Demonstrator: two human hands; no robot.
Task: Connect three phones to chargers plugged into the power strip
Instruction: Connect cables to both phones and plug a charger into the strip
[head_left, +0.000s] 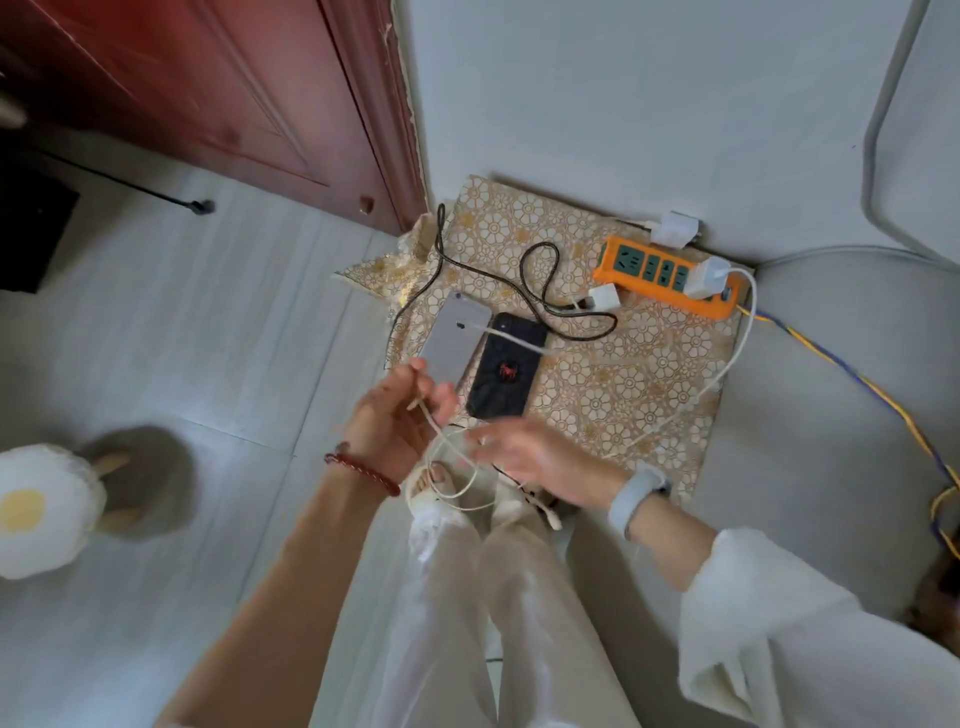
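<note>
Progress: one white charger (710, 278) sits in the orange power strip (670, 280) at the far right of the patterned surface (613, 379); the silver phone (451, 340) and black phone (506, 371) lie side by side, apparently unconnected, and a third phone is not visible. Your left hand (387, 421) pinches the white cable (691, 400) near its plug end, while your right hand (540, 457) hovers open-fingered beside the slack loops, though blur obscures contact.

Floral-patterned table (613, 395), items laid on top
Orange power strip (667, 278); silver phone (454, 335) beside black phone (506, 371); black cable (540, 291).
</note>
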